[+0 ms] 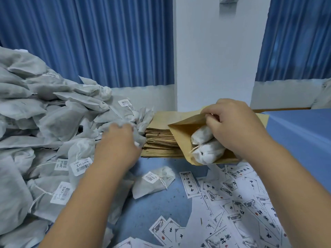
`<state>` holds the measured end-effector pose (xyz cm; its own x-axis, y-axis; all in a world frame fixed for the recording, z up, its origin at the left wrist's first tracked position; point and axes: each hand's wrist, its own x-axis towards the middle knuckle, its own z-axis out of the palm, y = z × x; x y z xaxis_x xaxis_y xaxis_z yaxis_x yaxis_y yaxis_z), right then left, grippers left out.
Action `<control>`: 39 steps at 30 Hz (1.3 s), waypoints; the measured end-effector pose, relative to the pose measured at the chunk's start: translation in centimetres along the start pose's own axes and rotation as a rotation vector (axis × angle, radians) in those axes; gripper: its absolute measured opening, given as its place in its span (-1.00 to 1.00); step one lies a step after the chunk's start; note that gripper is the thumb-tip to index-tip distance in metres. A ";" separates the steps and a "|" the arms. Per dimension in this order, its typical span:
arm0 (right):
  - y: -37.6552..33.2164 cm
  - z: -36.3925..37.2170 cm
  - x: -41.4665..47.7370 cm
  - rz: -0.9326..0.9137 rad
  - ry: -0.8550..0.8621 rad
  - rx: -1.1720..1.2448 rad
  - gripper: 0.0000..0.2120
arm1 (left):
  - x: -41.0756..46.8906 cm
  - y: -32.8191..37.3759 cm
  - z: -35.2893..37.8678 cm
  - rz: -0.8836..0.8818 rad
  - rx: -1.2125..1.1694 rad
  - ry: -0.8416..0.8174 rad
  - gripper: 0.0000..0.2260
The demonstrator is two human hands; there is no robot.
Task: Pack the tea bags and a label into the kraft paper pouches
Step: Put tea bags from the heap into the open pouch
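**A:** Where is the pouch that is being filled?

**B:** The open pouch (180,129) is held just above the stack of flat pouches (159,142), at the far middle of the blue table (295,136). It is plain tan kraft paper, unprinted, and its mouth is turned to the left and spread wide.

**A:** How is it gripped?

**B:** Its upper lip is pinched between the curled fingers and thumb of the right hand (232,126), so the lip is lifted away from the lower side.

**A:** What is seen inside it?

**B:** Two packed tea bags (202,136) are seen lying side by side. They are plump, off-white fabric sachets, gathered at the neck and tied with pale string. Their tied ends are pointed toward the mouth.

**A:** And the other hand?

**B:** The left hand (118,140) is laid on the right edge of the pile (44,113), just beside the stack. It is blurred and its fingers are hidden behind its back, so it cannot be told whether a sachet is gripped.

**A:** How is the pile made up?

**B:** It is heaped high with grey, flattish drawstring sachets, several tagged with white barcode stickers. One loose sachet (154,181) is left apart from it on the table, in front of the stack.

**A:** Where are the labels found?

**B:** The labels (232,203) are scattered over the near right of the table, overlapping. They are white slips, black-bordered and printed with characters.
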<state>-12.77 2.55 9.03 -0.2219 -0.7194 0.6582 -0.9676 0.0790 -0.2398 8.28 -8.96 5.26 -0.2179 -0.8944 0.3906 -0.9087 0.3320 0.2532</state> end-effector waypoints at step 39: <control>0.9 0.0 0.0 0.033 -0.104 0.133 -0.77 | -2.2 1.2 4.9 0.260 0.365 -0.541 -0.68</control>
<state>-13.59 2.63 8.81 -0.2324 -0.7861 0.5727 -0.9340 0.0161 -0.3569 5.87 -8.09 0.36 -0.5052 -0.8544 -0.1211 -0.8436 0.5186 -0.1392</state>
